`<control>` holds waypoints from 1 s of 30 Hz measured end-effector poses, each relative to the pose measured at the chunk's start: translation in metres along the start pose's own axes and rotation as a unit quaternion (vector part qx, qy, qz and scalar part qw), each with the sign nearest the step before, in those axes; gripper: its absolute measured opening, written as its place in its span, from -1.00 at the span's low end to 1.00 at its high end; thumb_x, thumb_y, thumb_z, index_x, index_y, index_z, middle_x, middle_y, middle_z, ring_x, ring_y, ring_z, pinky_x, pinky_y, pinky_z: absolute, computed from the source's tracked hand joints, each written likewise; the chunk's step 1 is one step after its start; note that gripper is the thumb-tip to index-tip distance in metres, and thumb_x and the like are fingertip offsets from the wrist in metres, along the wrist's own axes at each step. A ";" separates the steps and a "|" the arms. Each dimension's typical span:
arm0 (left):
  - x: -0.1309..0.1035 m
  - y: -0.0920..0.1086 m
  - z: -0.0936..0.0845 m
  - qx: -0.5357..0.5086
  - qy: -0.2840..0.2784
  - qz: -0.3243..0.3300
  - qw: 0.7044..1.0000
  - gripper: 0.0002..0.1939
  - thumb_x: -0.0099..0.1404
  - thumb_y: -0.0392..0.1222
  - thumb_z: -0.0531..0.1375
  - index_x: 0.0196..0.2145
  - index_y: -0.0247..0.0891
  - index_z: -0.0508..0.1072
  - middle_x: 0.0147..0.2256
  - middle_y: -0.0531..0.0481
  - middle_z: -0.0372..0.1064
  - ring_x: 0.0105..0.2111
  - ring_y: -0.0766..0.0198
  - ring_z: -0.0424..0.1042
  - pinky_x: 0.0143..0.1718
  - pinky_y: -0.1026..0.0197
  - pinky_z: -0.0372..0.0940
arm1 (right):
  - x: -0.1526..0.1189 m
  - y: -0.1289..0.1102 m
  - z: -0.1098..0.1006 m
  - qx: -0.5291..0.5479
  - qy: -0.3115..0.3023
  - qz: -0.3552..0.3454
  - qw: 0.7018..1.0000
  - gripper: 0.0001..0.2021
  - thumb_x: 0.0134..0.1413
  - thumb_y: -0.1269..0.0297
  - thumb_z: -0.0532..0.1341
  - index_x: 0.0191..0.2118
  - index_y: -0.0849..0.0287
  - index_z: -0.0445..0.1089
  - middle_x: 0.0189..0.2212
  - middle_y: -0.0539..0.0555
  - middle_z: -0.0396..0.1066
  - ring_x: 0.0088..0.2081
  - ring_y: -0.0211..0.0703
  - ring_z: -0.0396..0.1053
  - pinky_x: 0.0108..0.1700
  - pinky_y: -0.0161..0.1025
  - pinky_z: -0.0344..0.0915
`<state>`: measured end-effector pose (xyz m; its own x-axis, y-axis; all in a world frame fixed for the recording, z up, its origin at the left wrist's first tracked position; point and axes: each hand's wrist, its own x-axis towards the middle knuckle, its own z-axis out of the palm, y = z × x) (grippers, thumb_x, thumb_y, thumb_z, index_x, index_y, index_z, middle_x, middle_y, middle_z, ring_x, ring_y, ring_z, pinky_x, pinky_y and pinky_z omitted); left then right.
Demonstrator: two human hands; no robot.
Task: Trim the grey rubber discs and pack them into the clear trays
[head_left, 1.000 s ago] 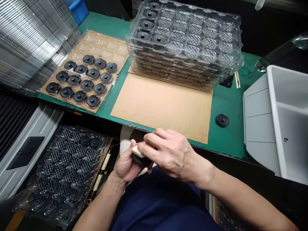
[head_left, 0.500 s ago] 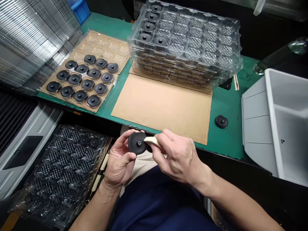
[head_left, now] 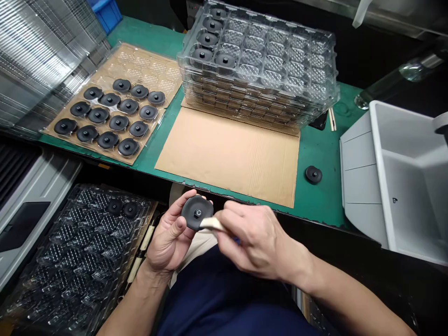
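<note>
My left hand (head_left: pixel 171 235) grips a round black disc with a raised centre stud (head_left: pixel 193 210) by its edge, face up, above my lap. In my right hand (head_left: pixel 254 235) is a cream-coloured strip (head_left: pixel 212 224), pinched between thumb and fingers; its flat tip touches the disc's lower right rim. I cannot tell the strip's material. A similar loose disc (head_left: pixel 313 174) lies on the green bench (head_left: pixel 320 203) to the right. More such discs fill part of a clear plastic tray (head_left: pixel 115 70) at the left of the bench.
A bare cardboard sheet (head_left: pixel 224 154) lies before a stack of clear trays (head_left: pixel 259 93) holding several discs. At right stands a grey bin (head_left: pixel 360 186). A blue crate (head_left: pixel 107 16) is at the back left. Below the bench, at lower left, sits another tray (head_left: pixel 77 256) with two discs.
The strip's tip has moved from the disc's right side down to its lower right rim. My right hand is slightly lower, and the camera view has shifted a little.
</note>
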<state>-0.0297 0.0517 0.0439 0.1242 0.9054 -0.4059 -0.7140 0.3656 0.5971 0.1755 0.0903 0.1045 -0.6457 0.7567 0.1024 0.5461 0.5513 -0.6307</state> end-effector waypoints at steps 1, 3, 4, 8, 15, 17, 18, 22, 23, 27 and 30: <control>0.000 0.000 0.000 -0.002 -0.004 -0.005 1.000 -0.47 0.18 -0.10 0.48 0.11 -0.14 0.58 0.05 -0.11 0.58 0.05 0.05 0.55 0.15 0.16 0.41 | -0.001 0.001 -0.001 -0.017 0.011 0.015 1.000 -0.81 0.37 0.33 0.10 -0.34 0.16 0.26 -0.40 -0.03 0.22 -0.45 -0.27 0.07 -0.40 -0.22 -0.05; 0.001 0.000 0.000 -0.004 -0.012 -0.018 1.000 -0.48 0.20 -0.10 0.47 0.11 -0.17 0.59 0.02 -0.12 0.60 0.01 0.12 0.57 0.09 0.25 0.43 | -0.002 0.003 -0.002 -0.033 0.018 0.026 0.999 -0.80 0.36 0.34 0.09 -0.36 0.16 0.26 -0.41 -0.03 0.21 -0.45 -0.27 0.06 -0.40 -0.22 -0.05; 0.001 0.000 0.000 -0.005 -0.015 -0.024 1.000 -0.49 0.21 -0.09 0.46 0.11 -0.18 0.59 0.00 -0.12 0.61 0.00 0.14 0.58 0.07 0.27 0.44 | -0.003 0.004 -0.002 -0.031 0.012 0.019 0.999 -0.80 0.36 0.34 0.09 -0.36 0.16 0.26 -0.42 -0.03 0.21 -0.45 -0.27 0.06 -0.40 -0.22 -0.04; 0.002 -0.001 0.000 -0.006 -0.010 -0.041 0.999 -0.53 0.25 -0.04 0.43 0.10 -0.17 0.60 -0.03 -0.11 0.63 -0.07 0.18 0.60 0.03 0.29 0.46 | -0.002 0.007 -0.003 -0.065 0.015 -0.009 0.998 -0.79 0.36 0.32 0.09 -0.37 0.16 0.27 -0.43 -0.04 0.20 -0.45 -0.25 0.07 -0.42 -0.20 -0.07; 0.005 -0.009 -0.005 0.015 -0.016 -0.106 0.994 -0.51 0.31 0.14 0.34 0.02 -0.27 0.64 -0.19 -0.17 0.62 -0.28 0.09 0.57 -0.25 0.08 0.57 | 0.009 0.009 -0.004 -0.168 0.000 -0.095 0.981 -0.78 0.43 0.32 0.04 -0.26 0.20 0.37 -0.37 0.04 0.28 -0.41 -0.16 0.10 -0.35 -0.13 0.01; 0.005 -0.013 -0.006 0.006 -0.034 -0.129 0.991 -0.53 0.34 0.16 0.29 -0.05 -0.29 0.67 -0.18 -0.20 0.61 -0.27 0.04 0.56 -0.33 0.05 0.56 | 0.011 0.008 -0.004 -0.185 -0.019 -0.118 0.975 -0.81 0.41 0.31 0.06 -0.20 0.21 0.38 -0.34 0.06 0.31 -0.39 -0.13 0.12 -0.34 -0.11 0.02; 0.005 -0.015 -0.007 -0.001 -0.047 -0.145 0.988 -0.54 0.36 0.17 0.27 -0.09 -0.30 0.68 -0.18 -0.22 0.61 -0.28 0.04 0.56 -0.37 0.07 0.55 | 0.012 0.007 -0.004 -0.191 -0.022 -0.128 0.973 -0.83 0.40 0.30 0.09 -0.17 0.21 0.39 -0.33 0.07 0.32 -0.37 -0.12 0.13 -0.34 -0.11 0.02; 0.006 -0.021 -0.008 -0.044 -0.072 -0.183 0.979 -0.52 0.39 0.19 0.23 -0.12 -0.29 0.69 -0.21 -0.20 0.61 -0.34 0.12 0.57 -0.36 0.15 0.52 | 0.017 0.008 -0.002 -0.191 -0.013 -0.186 0.964 -0.84 0.38 0.33 0.14 -0.02 0.19 0.39 -0.27 0.07 0.37 -0.31 -0.11 0.19 -0.34 -0.13 0.02; 0.007 -0.021 -0.008 -0.055 -0.063 -0.168 0.982 -0.55 0.37 0.17 0.27 -0.09 -0.26 0.68 -0.21 -0.16 0.62 -0.31 0.16 0.58 -0.29 0.19 0.52 | 0.017 0.010 -0.001 -0.185 -0.002 -0.186 0.965 -0.86 0.39 0.34 0.13 -0.04 0.19 0.40 -0.28 0.07 0.37 -0.31 -0.11 0.19 -0.34 -0.14 0.02; 0.011 -0.018 -0.005 -0.038 0.003 -0.016 0.999 -0.46 0.13 -0.03 0.51 0.08 -0.05 0.60 -0.04 0.01 0.60 -0.05 0.24 0.55 0.02 0.31 0.43 | 0.014 0.011 0.007 -0.088 0.058 -0.047 0.993 -0.77 0.33 0.34 0.12 -0.41 0.16 0.26 -0.48 0.00 0.23 -0.44 -0.22 0.10 -0.37 -0.18 0.01; 0.012 -0.017 0.000 0.041 0.017 0.076 0.996 -0.38 -0.01 -0.21 0.58 0.04 -0.02 0.62 0.02 0.02 0.56 0.04 0.20 0.51 0.10 0.29 0.39 | 0.011 0.003 0.012 0.044 0.049 0.037 0.997 -0.75 0.26 0.37 0.13 -0.46 0.14 0.15 -0.53 -0.08 0.13 -0.50 -0.31 0.02 -0.41 -0.22 -0.03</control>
<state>-0.0156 0.0562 0.0290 -0.0063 0.9445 -0.3285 -0.6637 0.2418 0.7078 0.1640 0.0966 0.0945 -0.5477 0.8274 0.1245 0.5392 0.4627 -0.7037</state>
